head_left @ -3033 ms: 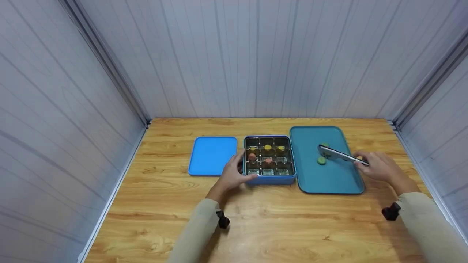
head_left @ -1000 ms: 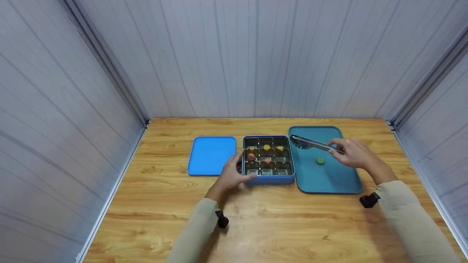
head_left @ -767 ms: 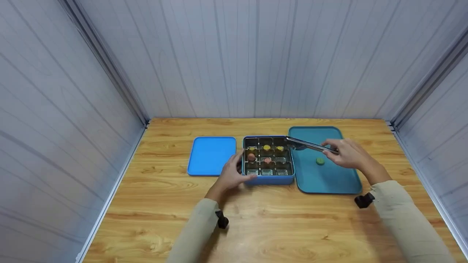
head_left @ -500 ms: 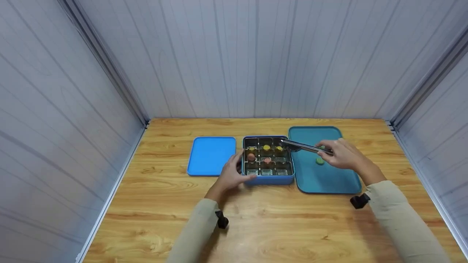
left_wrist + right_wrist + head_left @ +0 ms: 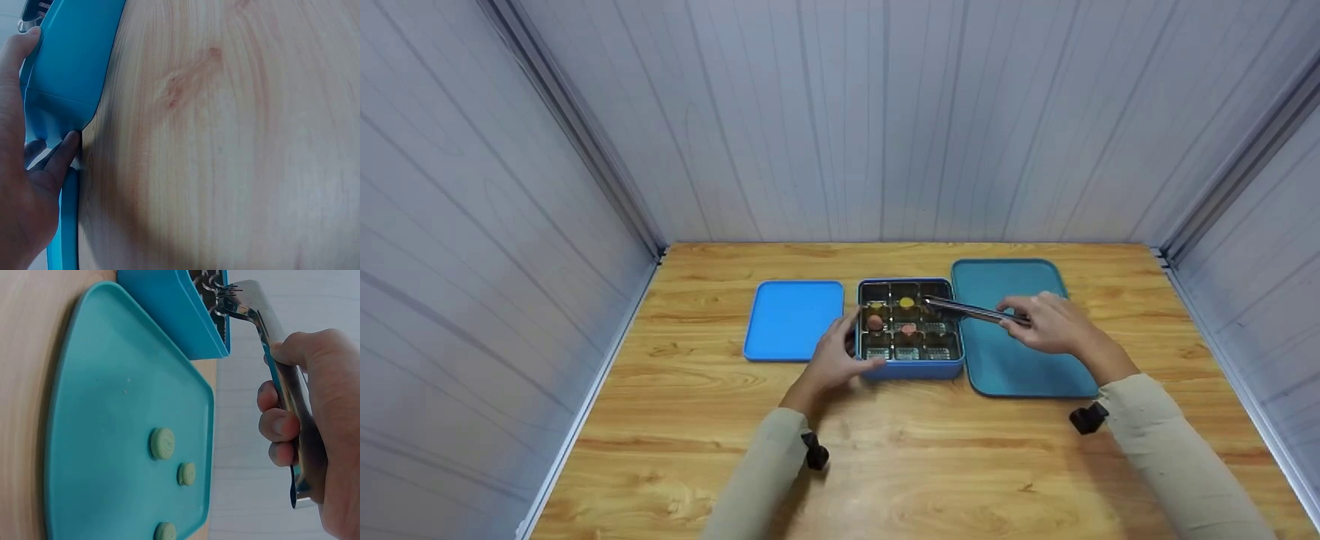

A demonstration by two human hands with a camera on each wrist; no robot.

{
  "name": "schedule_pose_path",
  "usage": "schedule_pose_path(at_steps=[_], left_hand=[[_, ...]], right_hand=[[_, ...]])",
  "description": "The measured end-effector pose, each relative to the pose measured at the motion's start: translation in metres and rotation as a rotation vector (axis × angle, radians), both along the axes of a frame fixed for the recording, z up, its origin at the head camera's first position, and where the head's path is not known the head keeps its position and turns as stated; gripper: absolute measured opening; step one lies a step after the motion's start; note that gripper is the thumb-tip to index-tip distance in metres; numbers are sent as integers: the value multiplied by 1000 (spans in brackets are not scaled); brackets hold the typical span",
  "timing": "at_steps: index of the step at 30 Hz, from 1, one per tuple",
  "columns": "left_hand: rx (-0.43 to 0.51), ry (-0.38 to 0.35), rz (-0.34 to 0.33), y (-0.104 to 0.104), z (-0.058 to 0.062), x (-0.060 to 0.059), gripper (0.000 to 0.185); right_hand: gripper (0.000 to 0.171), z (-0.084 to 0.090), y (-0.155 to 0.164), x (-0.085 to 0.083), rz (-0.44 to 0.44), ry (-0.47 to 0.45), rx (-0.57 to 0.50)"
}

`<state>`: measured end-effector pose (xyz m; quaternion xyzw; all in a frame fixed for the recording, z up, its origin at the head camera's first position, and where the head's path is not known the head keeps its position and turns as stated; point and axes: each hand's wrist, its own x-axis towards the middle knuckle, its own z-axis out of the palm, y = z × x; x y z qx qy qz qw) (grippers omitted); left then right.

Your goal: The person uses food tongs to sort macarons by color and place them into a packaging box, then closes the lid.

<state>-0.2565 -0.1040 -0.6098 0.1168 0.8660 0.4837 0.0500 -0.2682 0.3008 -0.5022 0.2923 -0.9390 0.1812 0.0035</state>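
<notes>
My left hand (image 5: 836, 360) holds the front left corner of a blue box (image 5: 919, 370), thumb at the front and fingers along the left side. A clear divided insert fills the box. In it sit small macarons, including a yellow one (image 5: 907, 303), a brownish one (image 5: 875, 322) and a pink one (image 5: 909, 330). My right hand (image 5: 1050, 322) grips metal tongs (image 5: 979, 310), whose heads reach over the right column of the box. Whether the tongs hold anything is hard to see. Green macarons (image 5: 162, 443) lie on the teal tray (image 5: 1027, 367), hidden in the head view.
A flat blue lid (image 5: 795, 319) lies on the wooden table (image 5: 930, 465) left of the box. The tray stands close against the box's right side. Pale panel walls (image 5: 840, 120) enclose the table at the back and both sides.
My right hand has carried the tongs leftward, from the green macarons on the tray to over the box's right column. My left hand stays at the box corner.
</notes>
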Motion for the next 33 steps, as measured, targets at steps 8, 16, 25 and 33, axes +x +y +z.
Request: schedule_pose_path(at_steps=[8,16,25,33], left_hand=[[9,5,-12,0,0,0,115],[-20,8,-11,0,0,0,115],[-6,-6,-4,1,1,1,117],[11,29,-18,0,-3,1,118]], right_hand=[[20,-7,-2,-1,24,19,-2],[22,-9,-3,-1,10,8,25],[27,-10,-1,-1,-10,-13,10],[36,-11,0,0,-55,-18,4]])
